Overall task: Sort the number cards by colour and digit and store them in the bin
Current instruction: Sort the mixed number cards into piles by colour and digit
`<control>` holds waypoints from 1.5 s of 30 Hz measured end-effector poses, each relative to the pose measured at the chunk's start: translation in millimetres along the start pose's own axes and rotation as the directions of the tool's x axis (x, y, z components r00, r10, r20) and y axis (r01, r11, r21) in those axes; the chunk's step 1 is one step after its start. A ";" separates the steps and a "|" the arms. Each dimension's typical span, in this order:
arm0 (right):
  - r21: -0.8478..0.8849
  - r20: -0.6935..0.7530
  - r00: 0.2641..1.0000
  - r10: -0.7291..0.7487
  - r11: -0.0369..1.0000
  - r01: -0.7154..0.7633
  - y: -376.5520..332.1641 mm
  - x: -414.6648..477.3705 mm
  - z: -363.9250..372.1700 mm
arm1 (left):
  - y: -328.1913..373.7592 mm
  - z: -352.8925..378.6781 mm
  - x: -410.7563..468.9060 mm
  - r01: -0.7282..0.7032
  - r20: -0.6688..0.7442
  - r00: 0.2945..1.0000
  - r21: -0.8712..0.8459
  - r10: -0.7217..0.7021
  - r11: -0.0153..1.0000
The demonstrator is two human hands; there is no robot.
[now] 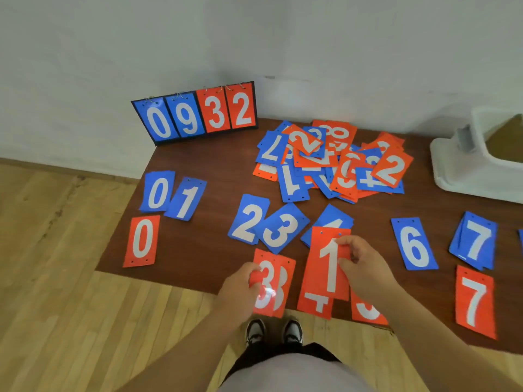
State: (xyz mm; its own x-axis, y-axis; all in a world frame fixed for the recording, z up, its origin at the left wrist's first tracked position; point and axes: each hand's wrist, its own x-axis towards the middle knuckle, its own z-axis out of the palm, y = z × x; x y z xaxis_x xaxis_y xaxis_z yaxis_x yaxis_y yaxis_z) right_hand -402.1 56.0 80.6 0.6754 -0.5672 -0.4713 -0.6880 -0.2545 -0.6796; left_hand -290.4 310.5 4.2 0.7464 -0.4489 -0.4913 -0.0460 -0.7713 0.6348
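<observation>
While right fingers (343, 240) pinch red 1 card (314, 264), left fingers (250, 267) red 3 card (276, 278), recommend: seat the 1 leftward, beside red 0 card (141, 241).

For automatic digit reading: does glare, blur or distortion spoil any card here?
Head view: a glare patch whitens part of the red card with a white 3 gripped by the left hand; head view, the wide lens bows the dark brown wooden table; head view, the mixed heap of red and blue cards looks soft.
</observation>
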 end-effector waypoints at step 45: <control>-0.510 0.153 0.986 -0.070 0.849 0.139 -202.6 48.3 360.7 | -235.8 -264.4 71.9 0.013 -0.068 0.997 0.548 0.029 0.836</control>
State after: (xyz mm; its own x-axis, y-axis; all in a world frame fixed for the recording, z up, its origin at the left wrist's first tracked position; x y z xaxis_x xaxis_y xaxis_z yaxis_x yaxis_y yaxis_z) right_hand -134.3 362.7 -7.3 0.7544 -0.4212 -0.5035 -0.6254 -0.6943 -0.3562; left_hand -50.3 579.3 -23.1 0.7879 -0.4394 -0.4313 -0.3929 -0.8982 0.1972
